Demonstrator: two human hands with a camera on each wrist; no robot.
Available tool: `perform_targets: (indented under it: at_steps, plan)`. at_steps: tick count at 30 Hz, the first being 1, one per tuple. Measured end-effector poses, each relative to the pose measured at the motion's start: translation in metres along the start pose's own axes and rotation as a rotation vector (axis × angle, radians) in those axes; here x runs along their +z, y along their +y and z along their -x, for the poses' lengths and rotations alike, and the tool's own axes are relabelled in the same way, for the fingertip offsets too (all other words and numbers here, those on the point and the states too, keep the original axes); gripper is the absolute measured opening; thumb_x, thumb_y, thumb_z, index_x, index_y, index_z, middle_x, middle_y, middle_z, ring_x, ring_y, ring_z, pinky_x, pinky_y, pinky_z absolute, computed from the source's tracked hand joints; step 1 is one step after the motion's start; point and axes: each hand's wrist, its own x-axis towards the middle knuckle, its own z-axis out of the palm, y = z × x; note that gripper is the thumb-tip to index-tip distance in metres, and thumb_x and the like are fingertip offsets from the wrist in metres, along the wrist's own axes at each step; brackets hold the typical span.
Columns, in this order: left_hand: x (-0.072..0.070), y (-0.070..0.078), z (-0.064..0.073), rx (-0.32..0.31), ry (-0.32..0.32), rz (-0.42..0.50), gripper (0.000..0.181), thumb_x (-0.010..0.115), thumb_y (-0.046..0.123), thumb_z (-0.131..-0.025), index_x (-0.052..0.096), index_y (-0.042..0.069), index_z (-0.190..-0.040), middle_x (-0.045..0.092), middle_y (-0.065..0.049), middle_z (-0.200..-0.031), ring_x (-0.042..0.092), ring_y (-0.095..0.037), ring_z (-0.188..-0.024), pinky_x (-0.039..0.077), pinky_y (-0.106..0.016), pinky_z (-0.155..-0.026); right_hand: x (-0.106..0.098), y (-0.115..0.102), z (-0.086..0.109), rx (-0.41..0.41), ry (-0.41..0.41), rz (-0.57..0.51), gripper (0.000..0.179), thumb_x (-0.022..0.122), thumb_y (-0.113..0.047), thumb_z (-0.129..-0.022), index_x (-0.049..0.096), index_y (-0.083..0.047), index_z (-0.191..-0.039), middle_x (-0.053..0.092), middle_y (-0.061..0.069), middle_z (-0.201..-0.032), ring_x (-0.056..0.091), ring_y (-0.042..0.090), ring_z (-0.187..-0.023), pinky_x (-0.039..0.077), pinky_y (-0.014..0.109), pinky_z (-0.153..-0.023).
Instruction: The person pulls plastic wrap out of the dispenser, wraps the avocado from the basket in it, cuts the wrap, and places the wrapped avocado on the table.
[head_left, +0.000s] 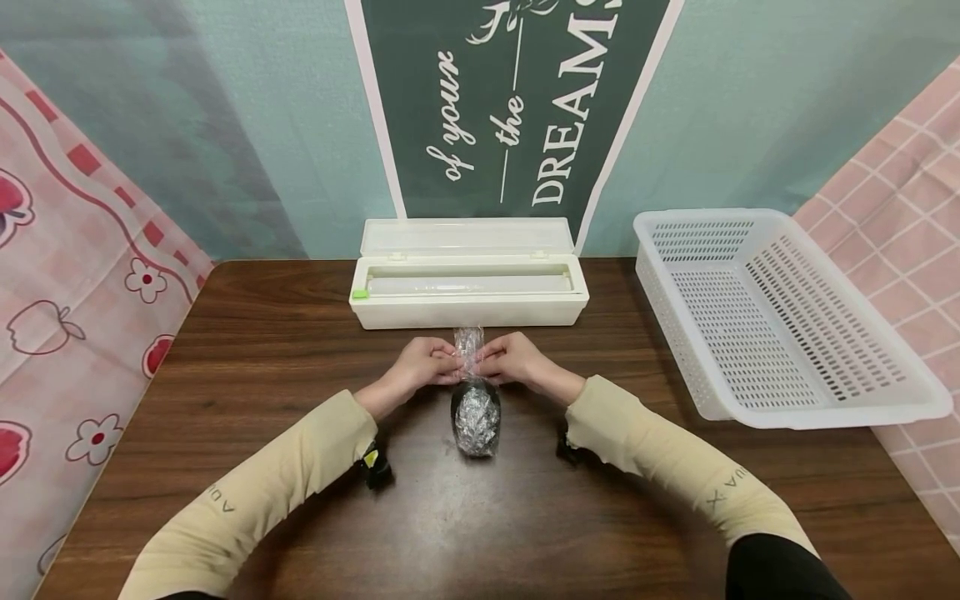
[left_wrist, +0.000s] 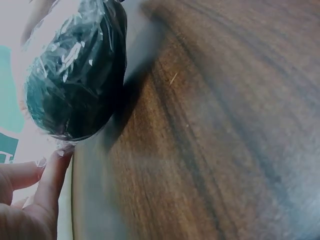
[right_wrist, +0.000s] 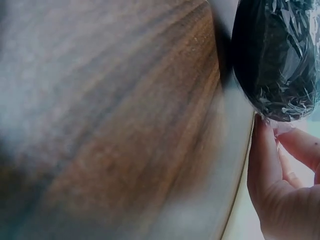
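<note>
A dark, rounded, oblong thing (head_left: 476, 421) lies on the brown wooden table, wrapped in crinkled clear cling film (head_left: 469, 340). The film hides what kind of thing it is. A loose tail of film stretches from its far end toward the white box. My left hand (head_left: 423, 363) pinches the film from the left, just beyond the dark thing. From the right, my right hand (head_left: 517, 360) pinches it at the same spot. In the left wrist view the left fingertips (left_wrist: 59, 159) meet the gathered film; the right wrist view shows the right thumb and finger doing likewise.
Behind the hands stands a white cling film dispenser (head_left: 468, 313) with its lid raised and a film roll inside. A white perforated plastic basket (head_left: 720, 333) sits at the right. Curtains border the table (head_left: 300, 533) at the back and sides.
</note>
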Motion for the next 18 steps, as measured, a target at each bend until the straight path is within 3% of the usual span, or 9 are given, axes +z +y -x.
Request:
perform_targets:
  at_steps: [10, 18]
  plan:
    - [-0.0025, 0.0053, -0.0002, 0.036, 0.004, -0.038, 0.019, 0.056, -0.004, -0.086, 0.054, -0.016, -0.101, 0.066, -0.011, -0.078, 0.061, -0.009, -0.061, 0.055, -0.029, -0.069, 0.0003, -0.0018, -0.0004, -0.053, 0.023, -0.026, 0.024, 0.066, 0.0, -0.079, 0.063, 0.012, -0.1, 0.068, 0.012, -0.08, 0.061, 0.008, -0.063, 0.055, 0.027, -0.065]
    - [-0.0019, 0.0104, 0.0037, 0.064, -0.002, -0.04, 0.024, 0.056, -0.006, -0.086, 0.054, -0.017, -0.107, 0.063, -0.027, -0.099, 0.062, -0.009, -0.067, 0.054, -0.028, -0.073, -0.001, -0.0033, 0.0027, -0.089, 0.0, -0.077, 0.026, 0.065, 0.002, -0.079, 0.06, 0.014, -0.101, 0.067, 0.019, -0.088, 0.063, 0.01, -0.067, 0.055, 0.028, -0.069]
